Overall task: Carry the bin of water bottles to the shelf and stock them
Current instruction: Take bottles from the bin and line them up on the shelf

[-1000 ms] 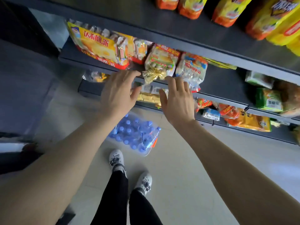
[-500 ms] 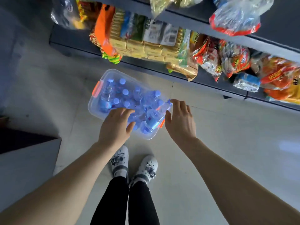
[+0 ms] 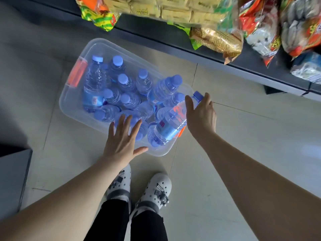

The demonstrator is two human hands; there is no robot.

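Observation:
A clear plastic bin with orange latches stands on the tiled floor in front of the bottom shelf. It holds several water bottles with blue caps, most upright. One water bottle lies tilted across the bin's near right end. My right hand grips its neck end, thumb on one side and fingers on the other. My left hand hovers with fingers spread straight over the bottles at the bin's near edge and holds nothing.
Snack bags overhang the dark bottom shelf along the top. My white shoes stand just behind the bin. A grey box edge sits at the left. Bare floor tiles lie to the right.
The view has dropped from the upper shelves to the bin. Both hands came down to it; the right hand has closed around the tilted bottle, and the left hand's fingers have spread.

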